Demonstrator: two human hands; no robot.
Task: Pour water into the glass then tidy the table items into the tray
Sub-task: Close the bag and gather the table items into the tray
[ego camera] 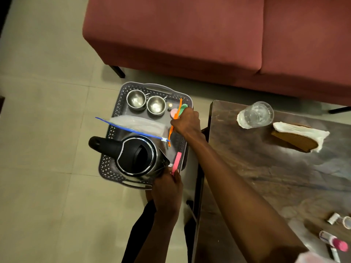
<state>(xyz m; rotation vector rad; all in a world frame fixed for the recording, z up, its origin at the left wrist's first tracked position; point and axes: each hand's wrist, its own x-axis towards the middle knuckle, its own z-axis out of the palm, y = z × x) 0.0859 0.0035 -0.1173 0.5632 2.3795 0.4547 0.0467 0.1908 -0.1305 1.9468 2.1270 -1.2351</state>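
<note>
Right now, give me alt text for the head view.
Both hands work over a grey tray on the floor: the right hand holds orange tongs, the left hand a pink stick beside the kettle. A glass remains on the table.

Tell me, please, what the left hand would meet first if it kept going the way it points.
Most likely the kettle: the left hand, gripping a pink stick, points up the tray beside the kettle's spout. Depth is unclear, so it might slip past along the tray's right side.

A clear glass (255, 115) was stood upright on the table (266, 177), well apart from the grey perforated tray (112, 118) set on the floor.
</note>
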